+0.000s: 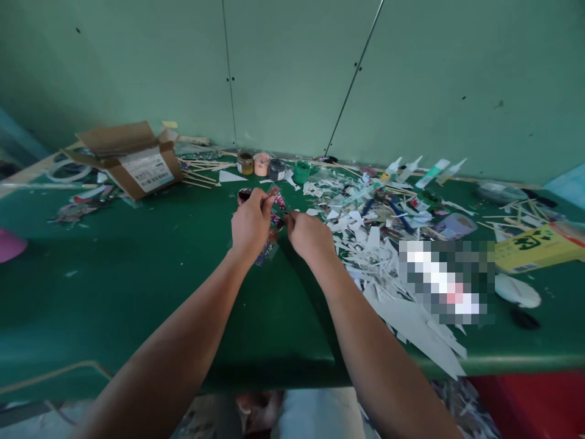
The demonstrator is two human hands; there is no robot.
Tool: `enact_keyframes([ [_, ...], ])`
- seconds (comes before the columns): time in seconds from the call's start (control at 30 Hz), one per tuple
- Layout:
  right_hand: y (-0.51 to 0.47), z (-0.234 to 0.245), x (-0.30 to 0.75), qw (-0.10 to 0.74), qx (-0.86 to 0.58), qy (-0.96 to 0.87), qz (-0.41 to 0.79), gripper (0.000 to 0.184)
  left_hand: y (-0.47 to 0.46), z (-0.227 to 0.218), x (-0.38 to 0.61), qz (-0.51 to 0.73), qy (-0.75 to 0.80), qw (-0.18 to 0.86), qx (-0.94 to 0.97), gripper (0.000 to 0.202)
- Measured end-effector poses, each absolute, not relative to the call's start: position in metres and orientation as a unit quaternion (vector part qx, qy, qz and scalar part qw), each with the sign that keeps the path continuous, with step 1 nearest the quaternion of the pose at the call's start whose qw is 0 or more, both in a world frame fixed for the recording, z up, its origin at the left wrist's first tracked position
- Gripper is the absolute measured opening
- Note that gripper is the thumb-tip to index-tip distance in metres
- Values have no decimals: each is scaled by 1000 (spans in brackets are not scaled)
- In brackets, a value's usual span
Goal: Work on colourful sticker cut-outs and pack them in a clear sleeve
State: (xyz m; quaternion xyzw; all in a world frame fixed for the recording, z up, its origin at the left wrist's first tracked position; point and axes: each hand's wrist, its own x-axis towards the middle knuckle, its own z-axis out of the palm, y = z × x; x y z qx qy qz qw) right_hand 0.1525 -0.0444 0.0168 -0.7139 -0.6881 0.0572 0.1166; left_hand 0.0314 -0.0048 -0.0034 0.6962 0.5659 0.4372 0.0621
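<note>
Over the middle of a green table [137, 286], my left hand [250, 222] pinches a small colourful patterned piece [277, 201] in red, blue and white. Its lower part shows under my left wrist. My right hand [309, 235] is closed just to the right of it, fingertips touching the same piece at its dark edge. Whether the right hand holds a tool is hidden by the fingers.
A heap of white paper scraps [379, 256] and wooden sticks lies right of my hands. Small paint pots [262, 163] and glue tubes [432, 172] stand along the green wall. An open cardboard box [132, 160] sits back left, a yellow box [534, 247] at right.
</note>
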Motion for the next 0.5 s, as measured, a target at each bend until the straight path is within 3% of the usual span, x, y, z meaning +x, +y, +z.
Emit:
enact_keyframes([
  [0.5,-41,17,159,122,-760,-631,99,32,-6,5,27,484,543,12,686,13],
])
